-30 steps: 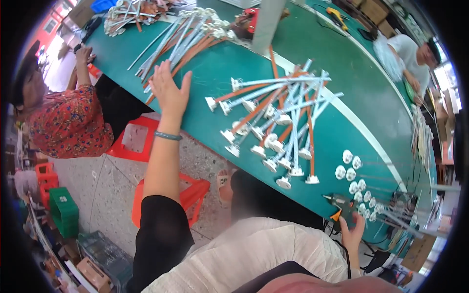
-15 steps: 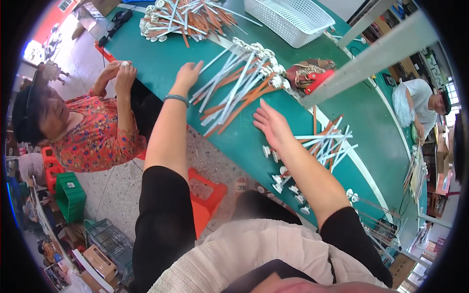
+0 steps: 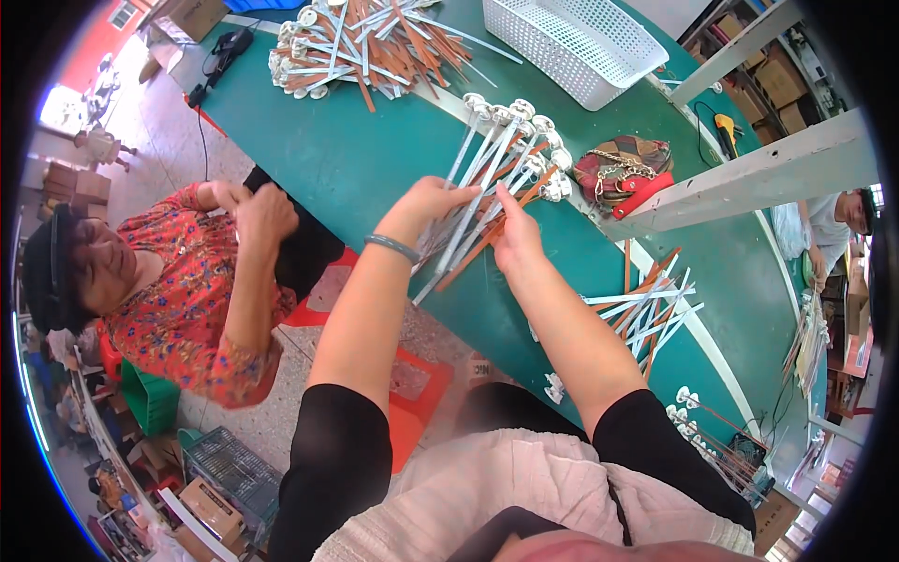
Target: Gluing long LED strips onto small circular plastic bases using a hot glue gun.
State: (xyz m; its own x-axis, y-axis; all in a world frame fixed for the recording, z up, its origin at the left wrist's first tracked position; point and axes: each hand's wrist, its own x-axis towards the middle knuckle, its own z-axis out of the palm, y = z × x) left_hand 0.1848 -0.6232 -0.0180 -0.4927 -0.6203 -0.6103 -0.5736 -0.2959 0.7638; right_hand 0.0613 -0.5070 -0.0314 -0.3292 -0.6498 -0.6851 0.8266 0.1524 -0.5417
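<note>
A loose bundle of long thin white and orange strips (image 3: 459, 248) lies on the green table, with round white discs (image 3: 524, 126) at its far end. My left hand (image 3: 433, 206), with a bangle on the wrist, closes on the bundle from the left, its thumb across the top strips. From the other side my right hand (image 3: 520, 234) presses in, its palm against the strips. The bundle is squeezed between both hands. Several fingertips are hidden behind the strips.
A large strip pile (image 3: 375, 47) sits at the far left, near a white basket (image 3: 581, 56). A smaller strip pile (image 3: 651, 304) lies right of my forearm. A patterned purse (image 3: 623, 169) rests by a grey post (image 3: 749, 178). A co-worker (image 3: 197, 290) sits at left.
My hands have come together from either side onto the strips, drawing the bundle narrower. The co-worker at left has lowered their hands. The whole view has shifted a little.
</note>
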